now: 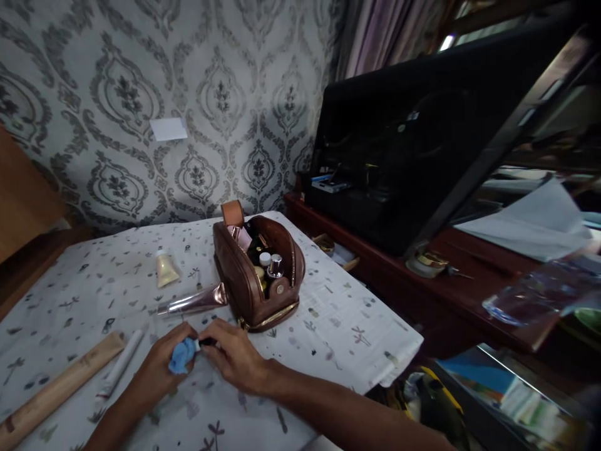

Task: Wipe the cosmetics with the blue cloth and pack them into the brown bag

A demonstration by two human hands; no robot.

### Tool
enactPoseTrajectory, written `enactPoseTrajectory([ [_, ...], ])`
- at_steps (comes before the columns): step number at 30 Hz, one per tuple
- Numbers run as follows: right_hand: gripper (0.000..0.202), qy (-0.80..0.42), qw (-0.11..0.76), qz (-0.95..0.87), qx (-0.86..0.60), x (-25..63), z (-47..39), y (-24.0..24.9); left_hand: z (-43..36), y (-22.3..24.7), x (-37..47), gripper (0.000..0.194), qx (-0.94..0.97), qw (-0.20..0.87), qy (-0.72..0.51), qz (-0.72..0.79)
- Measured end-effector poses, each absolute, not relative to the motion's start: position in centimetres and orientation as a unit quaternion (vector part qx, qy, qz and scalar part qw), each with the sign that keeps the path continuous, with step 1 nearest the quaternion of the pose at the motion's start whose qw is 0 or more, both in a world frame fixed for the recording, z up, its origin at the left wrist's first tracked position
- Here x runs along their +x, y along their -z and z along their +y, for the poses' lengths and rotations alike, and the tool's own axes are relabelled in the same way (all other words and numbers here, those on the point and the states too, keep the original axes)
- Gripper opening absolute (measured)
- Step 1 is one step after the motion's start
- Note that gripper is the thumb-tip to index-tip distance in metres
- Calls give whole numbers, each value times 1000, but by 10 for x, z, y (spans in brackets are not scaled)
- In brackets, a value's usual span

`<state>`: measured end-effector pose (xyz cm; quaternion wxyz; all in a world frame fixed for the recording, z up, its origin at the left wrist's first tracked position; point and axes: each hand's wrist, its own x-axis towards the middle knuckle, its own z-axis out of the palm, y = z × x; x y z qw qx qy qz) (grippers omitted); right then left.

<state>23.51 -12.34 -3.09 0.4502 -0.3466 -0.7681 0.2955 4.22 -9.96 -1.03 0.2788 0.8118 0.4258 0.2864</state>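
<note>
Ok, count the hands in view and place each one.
2: the left hand around a blue item, the right hand beside it gripping a dark piece, both nearer than the brown bag.

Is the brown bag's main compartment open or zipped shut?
Open: the brown bag has its top parted, and a silver cap shows inside.

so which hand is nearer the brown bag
Right. The right hand is on the near side of the brown bag; the left hand is farther off, to the left.

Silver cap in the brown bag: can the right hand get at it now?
Probably, once free: the silver cap stands exposed in the open brown bag near the right hand, whose fingers hold a small dark item.
</note>
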Motion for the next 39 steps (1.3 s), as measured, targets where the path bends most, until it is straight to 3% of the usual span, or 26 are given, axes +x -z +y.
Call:
enactPoseTrajectory([
  [8,40,-284,424,-774,-375,240,-125,23,-96,20,37,7,803,278,-326,414],
  [19,9,-287,406,-748,-440,236,-123,23,-95,23,38,11,815,262,-307,416],
  [30,14,-278,349,-759,-475,239,-126,12,-98,17,42,7,829,250,-315,389],
  [39,18,-378,446,-715,-384,239,-124,17,-107,7,51,17,758,363,-332,428],
])
